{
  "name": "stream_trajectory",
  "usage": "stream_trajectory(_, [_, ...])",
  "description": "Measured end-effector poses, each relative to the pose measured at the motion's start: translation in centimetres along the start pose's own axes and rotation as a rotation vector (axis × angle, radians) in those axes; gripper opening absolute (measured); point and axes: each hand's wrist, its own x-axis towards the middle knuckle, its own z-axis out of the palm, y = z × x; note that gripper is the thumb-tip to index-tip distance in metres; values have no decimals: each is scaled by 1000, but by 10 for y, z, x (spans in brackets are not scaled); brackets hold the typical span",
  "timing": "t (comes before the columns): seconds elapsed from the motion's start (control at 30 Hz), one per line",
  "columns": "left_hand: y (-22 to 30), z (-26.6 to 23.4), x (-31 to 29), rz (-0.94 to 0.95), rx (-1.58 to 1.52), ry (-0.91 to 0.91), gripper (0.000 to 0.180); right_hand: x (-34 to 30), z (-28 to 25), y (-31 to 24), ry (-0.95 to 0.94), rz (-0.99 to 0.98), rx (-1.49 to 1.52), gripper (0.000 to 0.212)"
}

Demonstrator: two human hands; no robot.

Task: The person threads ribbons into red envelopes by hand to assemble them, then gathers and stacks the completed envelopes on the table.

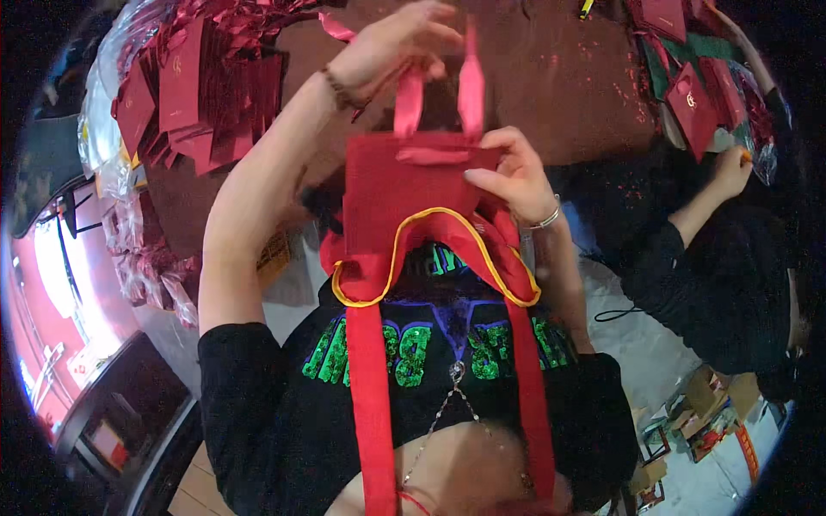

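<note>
A dark red paper gift bag (370,176) with pink ribbon handles (471,90) is in front of my chest. My right hand (519,178) grips its upper right corner, thumb on the near face and fingers behind. A short length of pink ribbon (430,156) lies across the bag just below its top edge. My left hand (400,45) is above the bag, over one handle strand, its fingers apart and slightly blurred. Whether that strand touches the fingers is hard to see. I wear a red apron (370,387) with yellow trim, partly behind the bag.
Stacks of similar red bags (185,95) stand at the far left beside clear plastic wrapping (107,155). The brown table (559,77) stretches ahead. At the right, a co-worker's hand (731,172) is near more red bags (691,107). A dark chair (129,413) stands lower left.
</note>
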Motion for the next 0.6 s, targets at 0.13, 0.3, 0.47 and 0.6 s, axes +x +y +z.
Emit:
stream_trajectory(0.13, [-30,19,-28,75,-47,266,42,9,-8,-16,9,-132,375,42])
stream_trajectory(0.3, [-55,63,-65,-197,-227,81,40,31,-7,-20,11,30,447,42])
stream_trajectory(0.47, [-57,40,-49,15,-87,708,32,55,-8,-20,328,-221,189,36])
stream_trajectory(0.6, [-55,13,-53,68,-207,604,35,43,-35,-19,539,-147,208,30])
